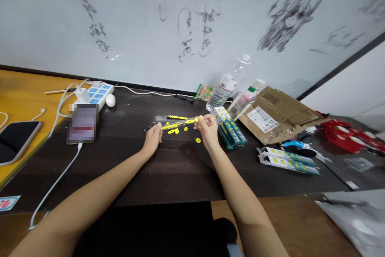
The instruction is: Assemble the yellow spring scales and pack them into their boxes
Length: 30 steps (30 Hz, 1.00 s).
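Note:
A slim clear tube with yellow parts inside is held level above the dark table, stretched between my two hands. My left hand is closed around its left end. At the other end, my right hand pinches the tube near a yellow tip, fingertips together. Bent metal wire shows just beside my left hand. Behind the tube lies a yellow and black stick. Small yellow pieces are scattered below it, and a yellow ring lies near my right hand.
Narrow green-and-white boxes stand right of my right hand, before two plastic bottles and a cardboard parcel. More flat boxes and scissors lie farther right. A power strip and a cabled phone are left.

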Each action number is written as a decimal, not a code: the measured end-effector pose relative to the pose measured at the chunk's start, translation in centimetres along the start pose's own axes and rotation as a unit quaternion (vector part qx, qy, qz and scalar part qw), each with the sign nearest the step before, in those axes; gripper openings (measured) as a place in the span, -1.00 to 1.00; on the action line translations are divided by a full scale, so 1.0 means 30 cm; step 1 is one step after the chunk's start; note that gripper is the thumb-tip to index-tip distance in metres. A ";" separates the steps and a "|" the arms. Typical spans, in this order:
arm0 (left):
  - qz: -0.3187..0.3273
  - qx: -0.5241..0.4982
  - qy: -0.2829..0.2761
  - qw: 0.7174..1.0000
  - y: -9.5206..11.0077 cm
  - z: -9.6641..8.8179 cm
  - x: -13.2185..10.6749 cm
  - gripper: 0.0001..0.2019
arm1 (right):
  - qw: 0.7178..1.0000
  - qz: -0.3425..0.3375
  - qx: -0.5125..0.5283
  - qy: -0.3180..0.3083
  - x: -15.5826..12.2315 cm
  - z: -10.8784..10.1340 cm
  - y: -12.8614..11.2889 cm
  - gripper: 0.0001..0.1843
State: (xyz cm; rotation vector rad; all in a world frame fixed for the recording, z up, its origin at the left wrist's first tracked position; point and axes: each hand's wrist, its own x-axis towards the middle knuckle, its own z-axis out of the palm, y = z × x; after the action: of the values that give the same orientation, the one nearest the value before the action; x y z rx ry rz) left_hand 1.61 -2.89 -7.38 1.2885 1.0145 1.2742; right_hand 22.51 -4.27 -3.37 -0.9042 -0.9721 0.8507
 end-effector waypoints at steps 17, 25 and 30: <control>-0.004 -0.013 -0.010 1.000 0.002 0.001 0.004 -0.54 | 1.000 -0.008 -0.001 -0.015 -0.007 0.008 -0.010 -0.67; -0.091 -0.084 -0.049 0.991 0.025 0.001 -0.005 -0.57 | 1.000 -0.002 0.010 -0.025 -0.010 0.008 -0.029 -0.69; -0.095 -0.107 -0.065 0.988 0.028 0.004 -0.009 -0.55 | 0.999 -0.012 0.008 -0.051 -0.012 0.004 -0.034 -0.73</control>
State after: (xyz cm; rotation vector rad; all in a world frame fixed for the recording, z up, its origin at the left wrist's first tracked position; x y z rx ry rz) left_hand 1.65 -3.28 -6.57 1.0684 0.8605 1.1060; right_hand 22.48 -4.95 -2.51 -0.8394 -1.0619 0.8897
